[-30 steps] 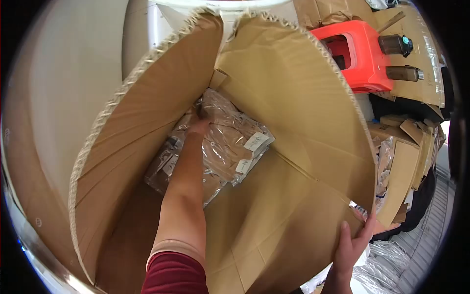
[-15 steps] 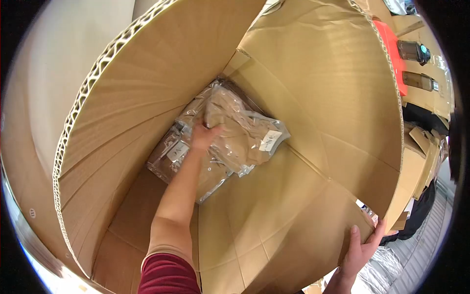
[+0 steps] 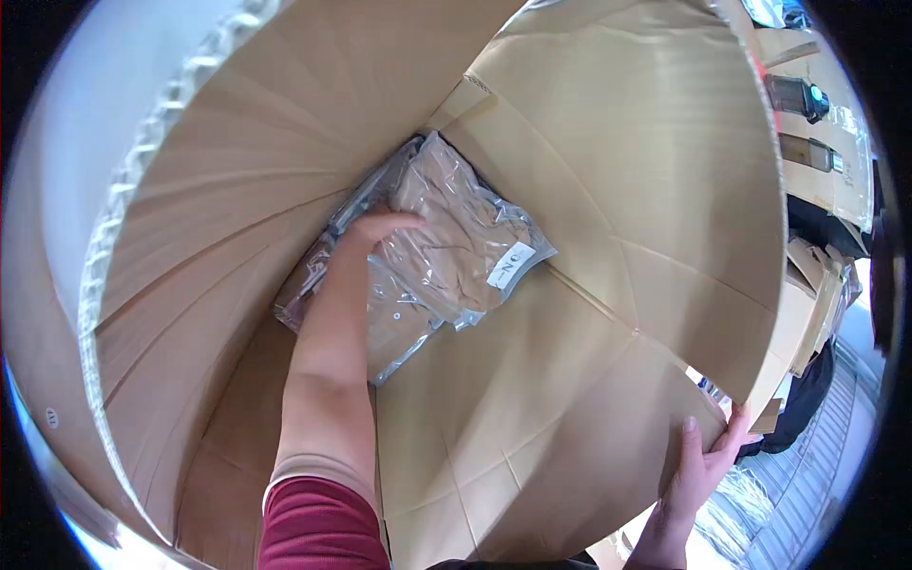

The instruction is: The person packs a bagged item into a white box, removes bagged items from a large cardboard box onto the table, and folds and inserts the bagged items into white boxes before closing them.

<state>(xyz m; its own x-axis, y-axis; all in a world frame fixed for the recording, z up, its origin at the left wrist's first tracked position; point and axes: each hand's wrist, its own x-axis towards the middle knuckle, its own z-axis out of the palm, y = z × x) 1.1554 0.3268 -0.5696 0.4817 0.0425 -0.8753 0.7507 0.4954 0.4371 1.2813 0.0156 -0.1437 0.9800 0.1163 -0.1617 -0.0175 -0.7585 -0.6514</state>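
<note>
L hand point(image 3: 372, 228) reaches in at clear plastic bags w/ tan contents point(image 3: 451, 228), thumb out, other fingers unclear; R hand point(image 3: 695, 472), fingers spread, touches brown corrugated cardboard box point(image 3: 684, 171) edge.

The left hand point(image 3: 378, 226) probably has some fingertips hidden, and the carton point(image 3: 570, 190) is cut off above.

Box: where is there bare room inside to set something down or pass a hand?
Bare cardboard lies between the packets and the right hand on the rim; a darker patch is free between the left forearm and left wall. Crowded: below the far corner, overlapping packets with the left hand. Slope unclear.
</note>
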